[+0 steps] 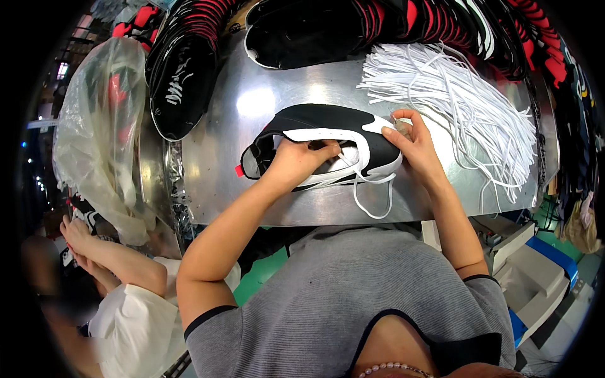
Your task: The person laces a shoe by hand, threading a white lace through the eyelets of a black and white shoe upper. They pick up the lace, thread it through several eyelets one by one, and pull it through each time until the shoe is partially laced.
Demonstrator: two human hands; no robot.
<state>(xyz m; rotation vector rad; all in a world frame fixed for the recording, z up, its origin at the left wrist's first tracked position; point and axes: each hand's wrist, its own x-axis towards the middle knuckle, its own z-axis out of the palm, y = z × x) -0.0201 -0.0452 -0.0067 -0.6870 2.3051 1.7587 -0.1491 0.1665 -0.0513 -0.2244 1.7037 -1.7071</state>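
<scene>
A black and white shoe upper (328, 118) lies on its side on the metal table, its opening facing me and a red tab at its left end. My left hand (295, 162) reaches into that opening, fingers closed at a white shoelace (361, 200), whose loop hangs out over the near edge. The exact grip inside is partly hidden. At the toe end, my right hand (414, 143) pinches the upper's edge between thumb and fingers. A small greyish thing (402, 126) shows between those fingers; I cannot make out its kind.
Behind the shoe lies a large bundle of white shoelaces (450, 101). Rows of nested black and red uppers (302, 38) line the back; another stack (179, 88) stands left. A clear plastic bag (101, 126) hangs farther left, near a co-worker's arms (126, 258). Boxes (535, 277) stand lower right.
</scene>
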